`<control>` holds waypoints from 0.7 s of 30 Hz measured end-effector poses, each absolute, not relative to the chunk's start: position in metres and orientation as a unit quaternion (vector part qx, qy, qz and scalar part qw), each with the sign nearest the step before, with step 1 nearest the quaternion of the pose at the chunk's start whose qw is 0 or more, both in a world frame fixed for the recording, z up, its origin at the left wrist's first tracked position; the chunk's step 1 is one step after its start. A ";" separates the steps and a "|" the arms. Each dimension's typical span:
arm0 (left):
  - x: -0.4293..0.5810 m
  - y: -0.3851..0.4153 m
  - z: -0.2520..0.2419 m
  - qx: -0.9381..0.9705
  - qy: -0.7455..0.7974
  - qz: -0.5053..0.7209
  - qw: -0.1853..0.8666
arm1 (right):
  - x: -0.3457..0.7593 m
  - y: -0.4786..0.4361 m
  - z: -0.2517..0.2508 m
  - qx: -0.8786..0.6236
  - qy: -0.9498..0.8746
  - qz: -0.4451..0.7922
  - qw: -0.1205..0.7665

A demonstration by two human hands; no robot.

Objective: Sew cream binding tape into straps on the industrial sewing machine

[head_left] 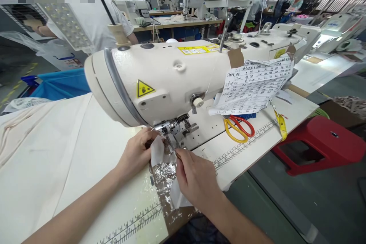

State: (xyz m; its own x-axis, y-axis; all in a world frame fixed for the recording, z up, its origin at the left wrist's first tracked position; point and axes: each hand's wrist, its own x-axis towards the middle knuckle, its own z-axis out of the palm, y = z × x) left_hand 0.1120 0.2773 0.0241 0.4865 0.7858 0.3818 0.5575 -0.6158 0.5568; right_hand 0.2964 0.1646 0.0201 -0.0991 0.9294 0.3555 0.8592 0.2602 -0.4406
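A cream sewing machine (pixel 171 72) stands across the table, its presser foot (pixel 173 137) just above my hands. My left hand (pixel 137 152) pinches a small white fabric piece (pixel 157 150) at the foot from the left. My right hand (pixel 194 177) is closed on the strip's near end, fingertips at the needle. The strip runs back under my right palm and shows again at the white fabric tail (pixel 175 196). A shiny taped patch (pixel 164 175) lies on the table between my hands.
Red-and-yellow scissors (pixel 238 127) and a yellow tape measure (pixel 281 126) lie right of the machine. A written paper sheet (pixel 254 84) is taped to its arm. Cream cloth (pixel 37 141) covers the left table. A red stool (pixel 323 141) stands right; another person (pixel 85 19) stands behind.
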 end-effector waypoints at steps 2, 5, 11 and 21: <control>0.112 0.277 0.022 0.860 0.369 0.324 0.137 | 0.296 0.166 0.021 -0.608 -0.738 0.057 0.288; 0.114 0.277 0.019 0.891 0.297 0.341 0.042 | 0.295 0.167 0.021 -0.609 -0.738 0.055 0.285; 0.112 0.274 0.025 0.933 0.220 0.285 -0.024 | 0.295 0.156 0.023 -0.612 -0.736 0.038 0.288; 0.119 0.242 0.026 0.934 0.288 0.178 -0.112 | 0.341 0.052 0.024 -0.593 -0.701 0.308 0.251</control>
